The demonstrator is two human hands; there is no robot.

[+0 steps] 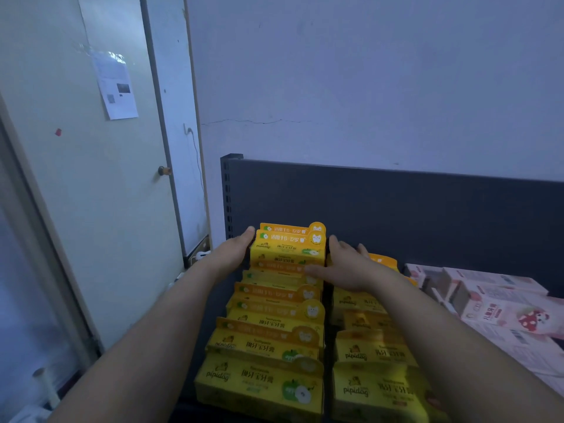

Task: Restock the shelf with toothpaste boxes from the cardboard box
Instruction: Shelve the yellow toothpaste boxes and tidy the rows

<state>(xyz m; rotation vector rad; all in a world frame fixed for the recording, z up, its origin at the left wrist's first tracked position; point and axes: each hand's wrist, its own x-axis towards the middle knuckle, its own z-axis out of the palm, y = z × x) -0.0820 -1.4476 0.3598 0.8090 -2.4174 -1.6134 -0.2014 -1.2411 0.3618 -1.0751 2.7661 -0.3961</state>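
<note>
Both bare forearms reach forward over the stock, and below them lie two rows of yellow toothpaste boxes. The left row (268, 337) runs from just under the left forearm up to the fingertips of both hands, its boxes leaning back one behind the next. The right row (372, 355) lies under the right wrist and forearm. The left hand (233, 251) lies flat with its fingers straight and together, pressed against the left side of the rearmost boxes (288, 239) of the left row. The right hand (351, 264) is spread wide on the other side of those same boxes, its fingers straight beside their right edge and its thumb stretched leftward across a box front lower in the row. The rearmost boxes thus stand upright between the two palms; no finger curls round them. To the right of the right hand, well apart from it, a heap of pink boxes (503, 309) lies at mixed angles. Just beyond the fingertips rises the dark back panel (427, 215) of the shelf, with a slotted upright at its left edge. Farther off, left of the left hand, stands a pale door (91, 209) with a small knob (164, 170) and a paper notice (117, 87) taped high up. A thin cable (197, 154) hangs beside its frame, and the blue-grey wall (366, 71) shows above the panel.
</note>
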